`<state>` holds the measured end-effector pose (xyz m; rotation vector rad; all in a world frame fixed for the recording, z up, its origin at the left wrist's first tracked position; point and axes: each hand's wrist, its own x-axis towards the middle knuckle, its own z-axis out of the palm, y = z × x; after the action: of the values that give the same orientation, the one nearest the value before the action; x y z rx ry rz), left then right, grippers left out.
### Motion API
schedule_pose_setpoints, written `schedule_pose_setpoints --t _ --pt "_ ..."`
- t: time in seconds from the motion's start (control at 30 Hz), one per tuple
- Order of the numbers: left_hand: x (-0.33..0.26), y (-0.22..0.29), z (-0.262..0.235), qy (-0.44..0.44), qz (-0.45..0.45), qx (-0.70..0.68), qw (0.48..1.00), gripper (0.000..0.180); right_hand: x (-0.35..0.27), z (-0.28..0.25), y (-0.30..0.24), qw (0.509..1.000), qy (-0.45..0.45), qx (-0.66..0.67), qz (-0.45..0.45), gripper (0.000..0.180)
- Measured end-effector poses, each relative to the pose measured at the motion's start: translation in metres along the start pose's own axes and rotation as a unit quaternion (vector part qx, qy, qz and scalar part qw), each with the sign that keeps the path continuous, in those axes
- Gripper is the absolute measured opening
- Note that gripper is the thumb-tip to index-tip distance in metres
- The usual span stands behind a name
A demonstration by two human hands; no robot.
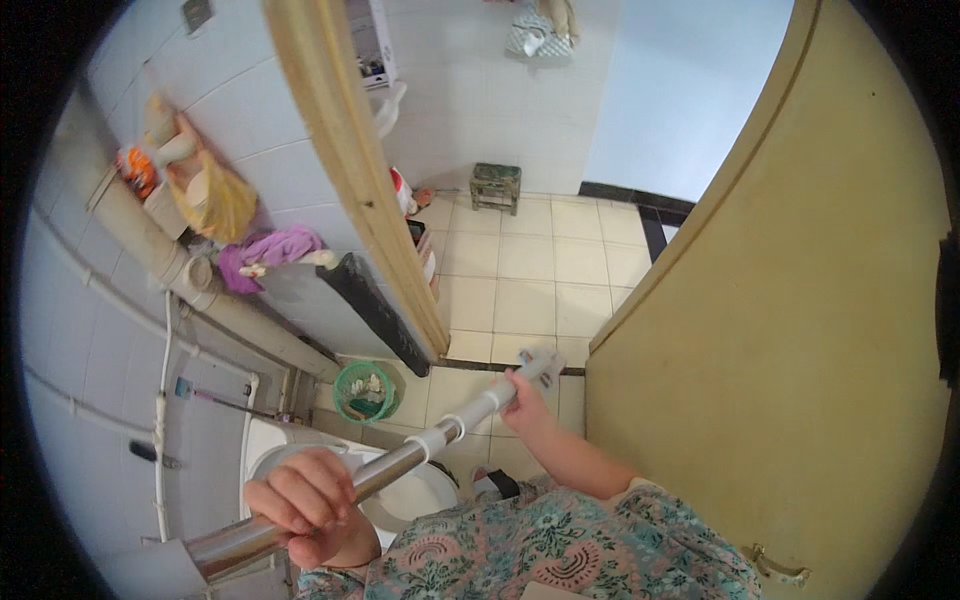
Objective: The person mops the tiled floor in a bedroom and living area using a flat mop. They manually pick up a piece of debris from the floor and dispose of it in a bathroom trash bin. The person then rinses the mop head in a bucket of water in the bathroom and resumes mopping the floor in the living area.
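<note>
A long metal pole [388,467] with white plastic collars runs slantwise from the lower left up toward the middle of the floor. My left hand [305,500] is closed round its shiny lower-left stretch, just above a thick white end piece [150,575]. Farther up, my right hand [522,402] grips the white plastic section near the far end. Past that hand, a pale, blurred end piece [545,362] hangs over the doorway; its kind cannot be made out. The pole crosses above a white toilet [420,495] and hides part of it.
A green basket [362,392] holding crumpled waste stands beside the toilet. Pipes [240,325] line the left wall, where a yellow bag [220,200] and purple cloth [270,252] hang. Beyond the doorframe [350,150] stands a small stool [495,187]. A yellowish door [780,300] stands at right.
</note>
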<state>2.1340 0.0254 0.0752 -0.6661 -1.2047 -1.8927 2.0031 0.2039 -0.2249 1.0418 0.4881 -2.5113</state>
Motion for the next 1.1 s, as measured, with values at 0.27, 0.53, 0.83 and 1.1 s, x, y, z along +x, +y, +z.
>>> schedule_pose_setpoints --t 0.27,0.53,0.83,1.1 --pt "0.053 -0.168 0.055 0.104 -0.018 0.058 0.993 0.031 0.048 0.118 -0.094 0.978 -0.065 0.195 0.019 0.03" --pt "0.116 -0.293 0.101 -0.054 -0.038 0.025 0.997 0.027 0.151 0.163 -0.209 0.991 -0.019 0.129 0.003 0.021" --pt "0.188 -0.43 0.133 -0.011 -0.112 -0.024 0.993 0.035 0.255 0.2 -0.347 0.969 -0.002 0.239 -0.071 0.022" --pt "0.287 -0.578 0.126 -0.14 -0.215 -0.145 0.956 0.032 0.342 0.248 -0.405 0.964 0.082 0.228 -0.105 0.022"
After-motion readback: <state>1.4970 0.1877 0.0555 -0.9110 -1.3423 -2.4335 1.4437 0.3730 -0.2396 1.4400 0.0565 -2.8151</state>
